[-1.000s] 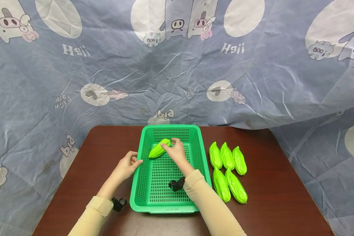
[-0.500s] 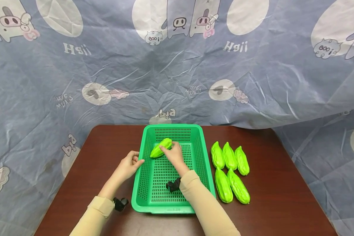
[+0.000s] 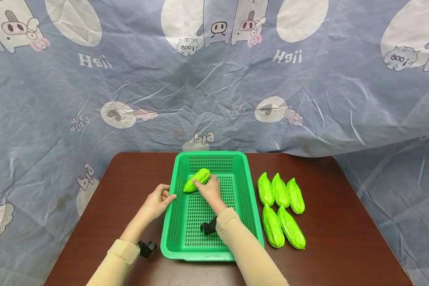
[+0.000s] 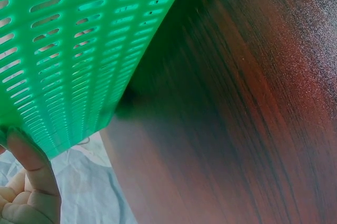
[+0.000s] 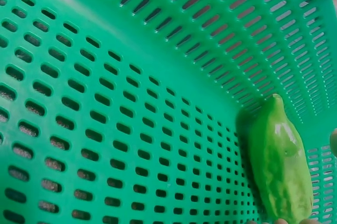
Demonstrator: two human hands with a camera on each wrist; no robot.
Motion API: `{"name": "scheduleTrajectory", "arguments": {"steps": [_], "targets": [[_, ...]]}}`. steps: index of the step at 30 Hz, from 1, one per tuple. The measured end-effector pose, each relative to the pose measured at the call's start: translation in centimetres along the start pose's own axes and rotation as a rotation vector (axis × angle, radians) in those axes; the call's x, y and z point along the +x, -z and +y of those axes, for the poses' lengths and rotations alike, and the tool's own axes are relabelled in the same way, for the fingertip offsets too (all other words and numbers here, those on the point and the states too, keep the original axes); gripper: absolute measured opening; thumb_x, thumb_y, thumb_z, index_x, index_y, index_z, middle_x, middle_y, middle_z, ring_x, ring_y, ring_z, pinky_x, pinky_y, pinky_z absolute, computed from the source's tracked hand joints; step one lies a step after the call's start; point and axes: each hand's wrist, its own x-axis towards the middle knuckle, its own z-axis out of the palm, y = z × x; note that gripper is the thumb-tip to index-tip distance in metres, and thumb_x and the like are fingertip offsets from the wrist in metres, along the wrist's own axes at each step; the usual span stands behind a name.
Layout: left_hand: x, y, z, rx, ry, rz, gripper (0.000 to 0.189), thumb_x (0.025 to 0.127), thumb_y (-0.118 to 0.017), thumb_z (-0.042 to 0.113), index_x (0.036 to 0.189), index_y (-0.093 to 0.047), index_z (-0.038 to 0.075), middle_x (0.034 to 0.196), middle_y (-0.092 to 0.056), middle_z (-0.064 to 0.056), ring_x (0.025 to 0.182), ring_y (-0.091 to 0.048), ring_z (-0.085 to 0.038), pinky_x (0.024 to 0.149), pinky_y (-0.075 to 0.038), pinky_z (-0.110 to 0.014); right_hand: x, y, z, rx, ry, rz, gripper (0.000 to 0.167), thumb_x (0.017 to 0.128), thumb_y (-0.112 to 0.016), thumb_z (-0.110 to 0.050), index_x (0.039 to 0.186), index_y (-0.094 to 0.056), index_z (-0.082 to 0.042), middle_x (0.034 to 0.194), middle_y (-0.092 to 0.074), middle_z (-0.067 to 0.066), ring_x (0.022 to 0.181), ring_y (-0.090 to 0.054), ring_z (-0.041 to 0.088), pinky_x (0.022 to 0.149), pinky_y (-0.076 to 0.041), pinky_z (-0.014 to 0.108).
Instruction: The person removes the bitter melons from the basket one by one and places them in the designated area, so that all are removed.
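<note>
A green plastic basket [image 3: 209, 255] with slotted walls stands mid-table. Inside it, near the far left corner, lies a light green bitter melon [image 3: 196, 180], slanted in the head view. My right hand [image 3: 211, 191] reaches into the basket and holds the melon's right end between thumb and fingers. The right wrist view shows the melon [image 5: 281, 166] against the basket wall, with fingertips [image 5: 281, 221] just at its lower end. My left hand [image 3: 157, 200] grips the basket's left rim; in the left wrist view a curled finger [image 4: 34, 163] sits against the slotted wall.
Several more bitter melons [image 3: 280, 191] lie in two rows on the brown table [image 3: 336, 222], right beside the basket. A patterned grey-blue cloth [image 3: 186, 95] hangs behind the table and round its sides.
My right hand has come down onto the melon, its fingers drawing in around the end. The melon stays in about the same spot. My left hand keeps its place on the rim.
</note>
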Motion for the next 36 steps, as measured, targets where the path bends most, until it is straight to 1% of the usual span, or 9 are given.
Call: {"name": "scheduleTrajectory", "arguments": {"steps": [5,12,20,27,36], "targets": [[0.0,0.0,0.0,-0.002,0.000,0.001,0.046,0.099,-0.061,0.021,0.136,-0.046,-0.003,0.103,-0.057,-0.012,0.090,-0.059,-0.020,0.075,-0.052,-0.034,0.0,-0.5,0.0,0.006,-0.003,0.026,0.080,0.085,-0.075,-0.039,0.139,-0.040,0.008,0.129,-0.048,0.029,0.121,-0.050,0.043,0.102,-0.043,0.055],[-0.1,-0.1,0.0,-0.006,0.000,0.003,0.047,0.099,-0.062,0.021,0.135,-0.046,-0.003,0.104,-0.058,-0.012,0.090,-0.060,-0.020,0.075,-0.052,-0.034,0.0,-1.1,0.0,-0.015,-0.016,0.068,0.081,0.083,-0.077,-0.041,0.135,-0.041,0.009,0.119,-0.051,0.027,0.108,-0.054,0.040,0.094,-0.046,0.054],[-0.1,-0.2,0.0,-0.008,-0.004,0.013,0.046,0.098,-0.063,0.021,0.135,-0.047,-0.003,0.103,-0.058,-0.012,0.089,-0.060,-0.019,0.075,-0.052,-0.034,0.2,-1.5,-0.6,-0.036,-0.064,0.083,0.085,0.084,-0.075,-0.044,0.138,-0.037,0.009,0.125,-0.048,0.029,0.116,-0.051,0.043,0.097,-0.044,0.055],[0.0,-0.3,-0.1,-0.012,-0.010,0.024,0.045,0.098,-0.063,0.020,0.134,-0.048,-0.003,0.102,-0.059,-0.011,0.087,-0.061,-0.018,0.073,-0.052,-0.033,0.6,-2.1,-0.9,-0.053,-0.096,0.107,0.086,0.082,-0.077,-0.047,0.135,-0.039,0.009,0.126,-0.049,0.028,0.115,-0.051,0.044,0.095,-0.047,0.054],[-0.2,-0.2,-0.1,-0.016,-0.013,0.021,0.045,0.098,-0.063,0.021,0.134,-0.048,-0.002,0.101,-0.059,-0.011,0.085,-0.060,-0.017,0.070,-0.051,-0.032,0.8,-2.4,-1.2,-0.116,-0.128,0.118,0.088,0.082,-0.076,-0.051,0.135,-0.040,0.009,0.125,-0.050,0.029,0.114,-0.052,0.042,0.094,-0.048,0.051]]}}
